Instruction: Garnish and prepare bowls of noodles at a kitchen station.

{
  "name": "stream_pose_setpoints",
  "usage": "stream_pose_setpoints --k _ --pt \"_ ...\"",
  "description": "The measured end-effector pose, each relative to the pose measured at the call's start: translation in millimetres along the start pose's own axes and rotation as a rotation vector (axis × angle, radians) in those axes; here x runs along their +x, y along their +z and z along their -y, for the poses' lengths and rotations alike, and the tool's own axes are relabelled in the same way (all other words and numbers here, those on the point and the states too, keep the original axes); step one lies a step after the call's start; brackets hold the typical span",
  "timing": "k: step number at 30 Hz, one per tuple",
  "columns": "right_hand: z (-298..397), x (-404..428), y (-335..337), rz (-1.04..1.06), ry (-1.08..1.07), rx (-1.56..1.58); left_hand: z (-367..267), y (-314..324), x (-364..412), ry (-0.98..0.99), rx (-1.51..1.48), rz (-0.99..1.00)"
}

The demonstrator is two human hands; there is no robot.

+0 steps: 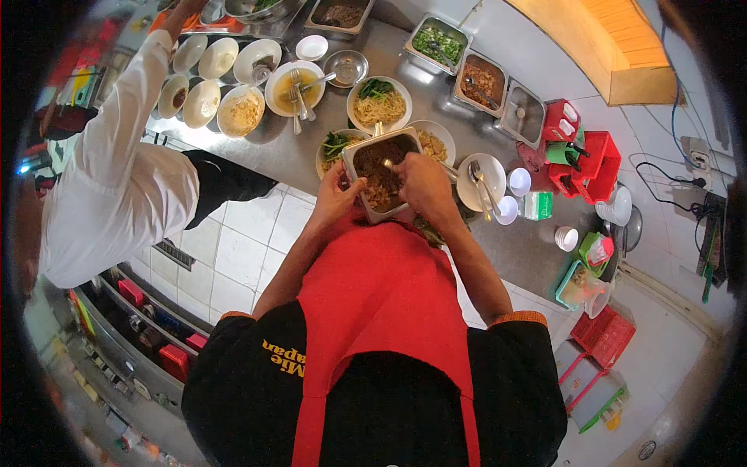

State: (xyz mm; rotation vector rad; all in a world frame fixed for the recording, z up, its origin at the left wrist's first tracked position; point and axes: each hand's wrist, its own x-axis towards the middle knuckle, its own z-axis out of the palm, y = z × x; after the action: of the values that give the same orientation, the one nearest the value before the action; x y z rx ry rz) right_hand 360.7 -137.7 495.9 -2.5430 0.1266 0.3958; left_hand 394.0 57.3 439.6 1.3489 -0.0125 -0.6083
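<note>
My left hand (339, 195) grips the near left edge of a rectangular steel pan (398, 211), its thumb over the rim. Dark minced food (373, 160) fills much of the pan, with paler chunks at the near end. Over the pan's right side, my right hand (429, 184) is closed on a metal spoon (388, 164), mostly hidden by the fingers. Just beyond the pan stands a plate of noodles with greens (379, 111). Another noodle plate (335, 149) is partly covered at the left, and a plate of pale food (435, 143) at the right.
A co-worker in a white shirt (117, 157) reaches over the counter at left. Used bowls (201, 104) and a soup bowl with cutlery (295, 87) stand there. Steel pans (481, 79) line the wall. A plate with spoon and fork (481, 182) and small bowls (519, 181) lie right.
</note>
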Motion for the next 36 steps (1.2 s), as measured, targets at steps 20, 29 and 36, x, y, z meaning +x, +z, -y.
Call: stream_pose_setpoints --k 20,29,36 --pt "27 -13 11 0.152 -0.205 -0.171 2 -12 9 0.102 0.188 -0.023" --pt "-61 54 28 0.170 -0.149 0.651 -15 -17 22 0.128 -0.067 -0.126" --pt "-44 94 -35 0.083 -0.038 0.687 4 -67 54 0.251 -0.014 -0.493"
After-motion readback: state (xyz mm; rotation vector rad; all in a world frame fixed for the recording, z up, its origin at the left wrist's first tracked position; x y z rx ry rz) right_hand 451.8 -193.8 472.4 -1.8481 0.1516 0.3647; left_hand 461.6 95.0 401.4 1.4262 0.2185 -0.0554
